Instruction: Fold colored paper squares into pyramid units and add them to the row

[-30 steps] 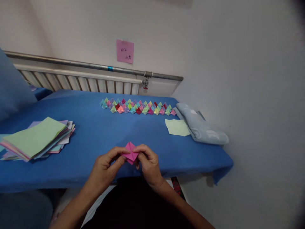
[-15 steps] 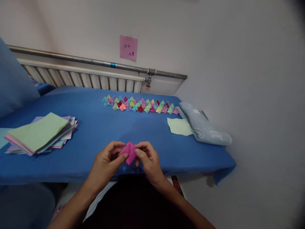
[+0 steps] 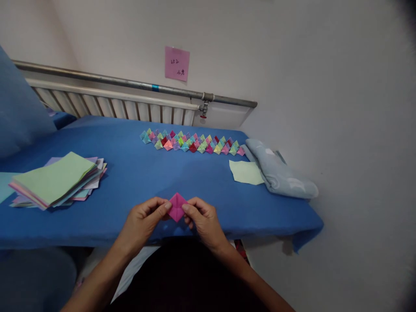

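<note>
A magenta folded origami paper, diamond-shaped with a crease down its middle, is held over the near edge of the blue-covered table. My left hand pinches its left corner, thumb on top. The right corner sits between the thumb and fingers of my right hand. Both hands are closed on the paper, and the fingertips behind it are partly hidden. Farther back, several rows of small multicoloured folded paper pieces stand on the cloth.
At the left lies a stack of coloured paper sheets, light green on top. A pale green sheet rests beside a folded grey-blue blanket at the right. Behind the table are a radiator and a metal pipe.
My left thumb has moved from the paper's lower left face out to its left corner. The magenta paper now looks flatter and more evenly diamond-shaped. The view has shifted slightly.
</note>
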`<state>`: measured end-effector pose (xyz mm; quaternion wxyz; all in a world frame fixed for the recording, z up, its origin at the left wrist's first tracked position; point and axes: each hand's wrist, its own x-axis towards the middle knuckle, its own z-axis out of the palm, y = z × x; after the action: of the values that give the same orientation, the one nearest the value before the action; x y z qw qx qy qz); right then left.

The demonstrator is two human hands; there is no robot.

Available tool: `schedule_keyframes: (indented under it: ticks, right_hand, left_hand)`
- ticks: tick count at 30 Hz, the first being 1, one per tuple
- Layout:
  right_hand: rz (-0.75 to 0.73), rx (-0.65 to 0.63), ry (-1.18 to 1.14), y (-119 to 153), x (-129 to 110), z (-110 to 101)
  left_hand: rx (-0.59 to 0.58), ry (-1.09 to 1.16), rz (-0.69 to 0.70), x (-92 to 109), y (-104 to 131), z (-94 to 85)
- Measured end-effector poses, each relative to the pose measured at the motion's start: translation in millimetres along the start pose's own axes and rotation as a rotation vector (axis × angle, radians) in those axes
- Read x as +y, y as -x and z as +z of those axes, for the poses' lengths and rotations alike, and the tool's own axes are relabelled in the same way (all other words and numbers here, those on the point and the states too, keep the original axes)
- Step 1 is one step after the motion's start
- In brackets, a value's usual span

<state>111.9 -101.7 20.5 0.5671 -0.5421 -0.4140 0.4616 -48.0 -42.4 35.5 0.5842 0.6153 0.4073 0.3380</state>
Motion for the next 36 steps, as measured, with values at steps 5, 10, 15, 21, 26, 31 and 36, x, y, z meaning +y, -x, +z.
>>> schedule_keyframes:
  ticks: [5,10,15,21,26,31,36]
  right_hand:
    - [-0.019,0.007,0.015,-2,2,-2]
    - [-0.046,-0.032,0.081,-1,-1,-3]
    - [-0.028,-0.118,0.137,-1,-4,-2]
    - [0.137,-0.187,0.088,-1,-3,1]
    - [0.172,-0.238,0.089,2,1,5]
    - [0.188,-0.201,0.086,0,4,8]
    - [0.173,-0.18,0.081,-1,5,8]
  left_hand:
    - [-0.01,-0.052,0.039,0,1,-2.1]
    - [-0.132,-0.092,0.031,6,-3,-4.6]
    - [-0.14,-0.197,0.026,6,-8,-6.6]
    - [-0.021,-0.198,0.06,6,-8,-4.8]
    - [0.074,-0.166,0.052,5,-7,-2.3]
    - [0.136,-0.075,0.038,-3,-9,-1.4]
    - [0.156,-0.091,0.036,-5,-10,-0.4]
